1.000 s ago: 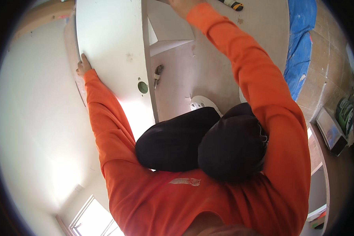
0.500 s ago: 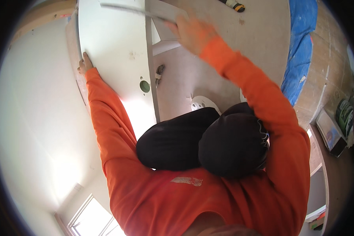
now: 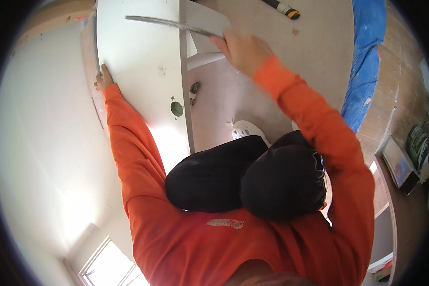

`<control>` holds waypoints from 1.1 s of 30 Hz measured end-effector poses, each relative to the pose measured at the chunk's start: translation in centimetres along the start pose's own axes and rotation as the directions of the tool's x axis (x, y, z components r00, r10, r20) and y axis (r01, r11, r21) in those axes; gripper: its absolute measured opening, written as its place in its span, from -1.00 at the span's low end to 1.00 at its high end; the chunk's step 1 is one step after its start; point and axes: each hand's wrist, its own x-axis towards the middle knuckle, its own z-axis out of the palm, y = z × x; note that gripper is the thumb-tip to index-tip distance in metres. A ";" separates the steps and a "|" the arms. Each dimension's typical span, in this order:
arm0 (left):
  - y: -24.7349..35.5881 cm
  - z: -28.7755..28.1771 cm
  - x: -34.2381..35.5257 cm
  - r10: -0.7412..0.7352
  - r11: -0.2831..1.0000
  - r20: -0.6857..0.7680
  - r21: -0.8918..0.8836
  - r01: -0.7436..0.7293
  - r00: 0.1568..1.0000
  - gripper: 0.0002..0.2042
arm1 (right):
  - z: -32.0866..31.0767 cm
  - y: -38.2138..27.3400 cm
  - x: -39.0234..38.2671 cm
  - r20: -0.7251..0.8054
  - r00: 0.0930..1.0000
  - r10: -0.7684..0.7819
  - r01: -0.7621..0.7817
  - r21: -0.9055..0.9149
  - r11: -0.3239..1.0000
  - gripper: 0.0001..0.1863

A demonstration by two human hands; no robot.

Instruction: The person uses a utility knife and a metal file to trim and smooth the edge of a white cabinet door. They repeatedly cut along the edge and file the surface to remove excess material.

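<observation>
A white door (image 3: 133,62) with a round lock hole (image 3: 176,108) stands on edge to the left of my knees. My left hand (image 3: 103,78) is closed on the door's far-left edge, with its fingers over the rim. In my right hand (image 3: 245,51), the closed fingers hold a long, thin grey file (image 3: 162,21); its handle end is hidden in the grip. The file lies crosswise over the door's right edge, its tip above the white face. Motion blurs the right hand slightly.
On the floor right of the door lies a small knife-like tool (image 3: 194,93). A black-and-yellow-ended tool (image 3: 283,8) lies farther off. Blue sheeting (image 3: 364,66) runs along the right. A box (image 3: 399,164) and green package (image 3: 417,145) rest at far right. White shoes (image 3: 245,128) show beyond my knees.
My right hand has moved right and toward me with the file, which now sits slightly lower across the door edge. My left hand keeps its place.
</observation>
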 end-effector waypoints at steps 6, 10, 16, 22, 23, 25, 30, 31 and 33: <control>0.5 2.6 1.9 0.019 0.999 0.021 0.033 -0.020 1.000 -0.22 | -2.8 1.2 8.6 -0.183 0.983 0.023 -0.031 -0.041 0.999 -0.47; -1.7 0.3 1.5 -0.022 1.000 -0.021 0.019 0.022 1.000 -0.23 | -0.4 0.3 0.6 0.003 1.000 0.011 -0.011 -0.044 0.999 -0.54; 0.4 1.5 1.1 0.014 1.000 0.056 -0.012 -0.013 0.998 -0.22 | -2.7 1.0 7.4 -0.131 0.990 0.048 -0.054 -0.050 0.997 -0.49; -1.7 1.7 2.4 0.017 0.999 0.010 -0.030 -0.016 1.000 -0.22 | -3.4 0.5 3.7 -0.046 0.999 -0.021 0.023 0.051 0.998 -0.56; -2.6 1.5 3.0 0.014 1.000 -0.009 -0.009 -0.014 1.000 -0.22 | -2.9 0.9 2.6 -0.043 0.997 -0.066 0.070 0.103 0.992 -0.62; -1.8 2.1 3.5 0.032 0.999 -0.010 -0.009 -0.032 0.999 -0.23 | -2.3 2.2 0.2 -0.055 0.994 -0.096 0.103 0.137 0.985 -0.63; -1.4 1.4 1.9 0.028 0.999 0.005 -0.028 -0.028 1.000 -0.23 | -3.5 0.4 -4.4 0.132 0.991 -0.007 0.001 0.047 0.999 -0.62; -1.5 1.3 1.8 0.035 0.999 -0.027 -0.001 -0.035 0.999 -0.23 | -3.9 -0.1 -4.5 0.171 0.985 0.020 -0.024 0.019 1.000 -0.60; -1.4 1.1 1.7 0.057 0.997 -0.088 0.056 -0.053 0.994 -0.23 | -3.8 -0.2 -3.9 0.144 0.989 0.036 -0.034 -0.015 0.999 -0.56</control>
